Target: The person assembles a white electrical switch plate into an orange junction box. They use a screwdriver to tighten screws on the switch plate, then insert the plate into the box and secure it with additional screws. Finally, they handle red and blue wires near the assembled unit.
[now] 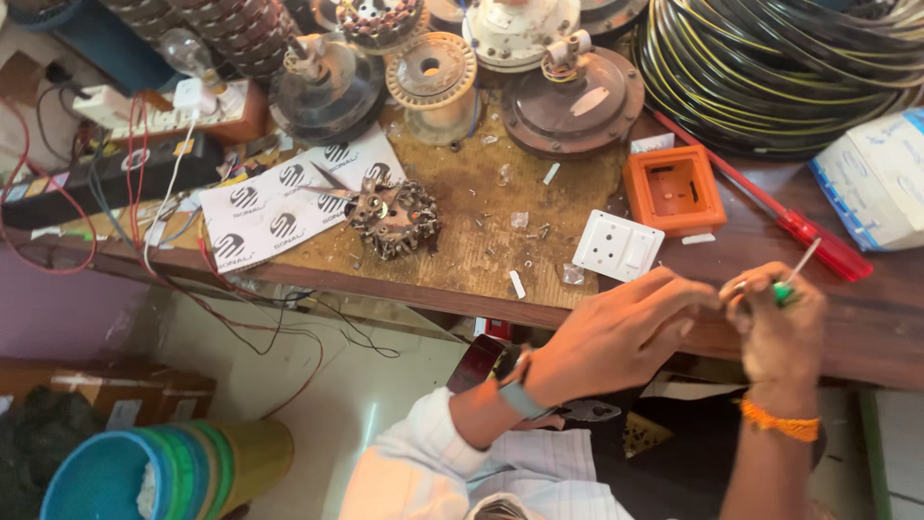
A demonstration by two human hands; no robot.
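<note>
I see my right hand closed around a small green-handled screwdriver, its shaft angled up and away, just below the white switch plate. My left hand, fingers pinched together, meets the tool's handle end from the left; whether it grips anything I cannot tell.

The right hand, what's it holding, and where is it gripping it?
The right hand holds a small green-handled tool, gripped at the green handle, its thin pale shaft sticking up. The left hand meets it at the fingertips; what they pinch cannot be told.
</note>
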